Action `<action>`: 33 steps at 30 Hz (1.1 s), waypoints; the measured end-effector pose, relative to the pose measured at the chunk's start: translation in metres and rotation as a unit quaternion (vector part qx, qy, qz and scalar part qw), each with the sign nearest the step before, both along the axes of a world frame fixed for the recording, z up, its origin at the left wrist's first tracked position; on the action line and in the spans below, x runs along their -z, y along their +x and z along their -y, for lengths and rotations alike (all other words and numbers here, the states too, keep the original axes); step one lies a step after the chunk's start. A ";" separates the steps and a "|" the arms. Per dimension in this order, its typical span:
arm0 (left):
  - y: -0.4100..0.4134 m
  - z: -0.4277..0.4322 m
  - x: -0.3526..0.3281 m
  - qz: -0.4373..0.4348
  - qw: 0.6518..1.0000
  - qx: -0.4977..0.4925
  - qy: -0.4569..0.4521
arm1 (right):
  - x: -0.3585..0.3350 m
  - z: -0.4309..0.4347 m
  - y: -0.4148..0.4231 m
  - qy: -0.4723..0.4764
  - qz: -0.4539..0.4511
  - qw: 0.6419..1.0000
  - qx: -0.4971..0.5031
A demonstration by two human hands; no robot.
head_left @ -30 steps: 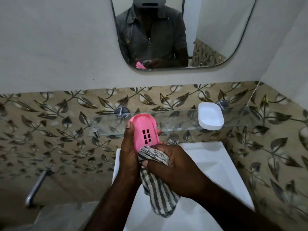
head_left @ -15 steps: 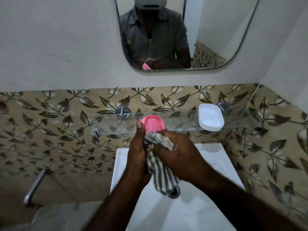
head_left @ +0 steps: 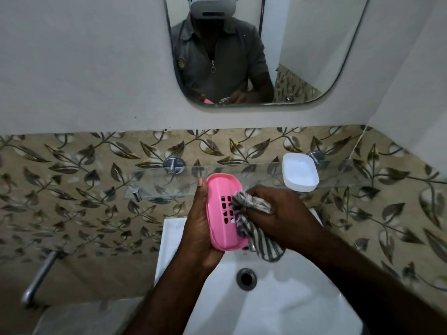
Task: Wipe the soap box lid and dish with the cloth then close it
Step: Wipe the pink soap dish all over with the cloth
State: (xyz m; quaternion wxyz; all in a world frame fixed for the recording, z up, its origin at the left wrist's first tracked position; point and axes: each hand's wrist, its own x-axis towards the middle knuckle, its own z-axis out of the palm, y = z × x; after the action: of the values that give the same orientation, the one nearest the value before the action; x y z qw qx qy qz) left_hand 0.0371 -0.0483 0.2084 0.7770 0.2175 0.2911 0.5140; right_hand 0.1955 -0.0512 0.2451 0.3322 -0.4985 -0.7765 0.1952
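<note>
I see the pink plastic soap dish with its block of rectangular drain slots (head_left: 223,211) held up over the white ceramic basin (head_left: 278,305), tilted so its slotted face looks at me. My left hand (head_left: 200,228) grips it from the left side, thumb along the upper left rim and palm cupped under the lower end. My right hand (head_left: 278,211) is clenched around a bunched grey-and-white striped cloth (head_left: 251,221); the wadded top of the cloth presses against the right part of the dish, just beside the slots, and covers that edge. The loose tail of the cloth hangs down below the hand, over the basin.

Under both hands the basin shows its round metal drain (head_left: 246,278). Just behind the dish runs a clear glass shelf (head_left: 164,187) fixed on chrome pegs to the leaf-patterned tile wall (head_left: 72,189). On the right end of that shelf rests the white rounded soap box lid (head_left: 300,171), well apart from the dish and untouched. A chrome tap lever (head_left: 40,276) sticks out at the lower left. Above the tiles, a rounded mirror (head_left: 266,52) on the plain wall reflects a person in a grey zip-collar shirt with both hands at work.
</note>
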 end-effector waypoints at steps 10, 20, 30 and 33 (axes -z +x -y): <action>0.021 0.009 -0.001 -0.021 1.000 -0.014 -0.008 | 0.012 0.012 -0.020 0.073 0.019 0.996 0.050; 0.020 0.003 0.014 -0.168 0.973 -0.147 0.055 | 0.021 0.038 -0.020 -0.043 -0.050 0.998 0.001; 0.025 -0.008 0.019 -0.230 0.962 -0.117 0.093 | 0.019 -0.008 0.008 -0.068 -0.159 0.978 0.117; 0.034 -0.008 0.024 -0.193 0.973 -0.112 0.049 | 0.029 0.005 -0.011 -0.068 -0.128 0.988 0.060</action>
State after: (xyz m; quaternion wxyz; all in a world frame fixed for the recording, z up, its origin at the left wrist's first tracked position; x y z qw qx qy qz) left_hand 0.0712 -0.0404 0.1844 0.6317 0.3162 0.4330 0.5599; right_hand 0.1840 -0.0560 0.2161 0.4053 -0.5362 -0.6814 0.2896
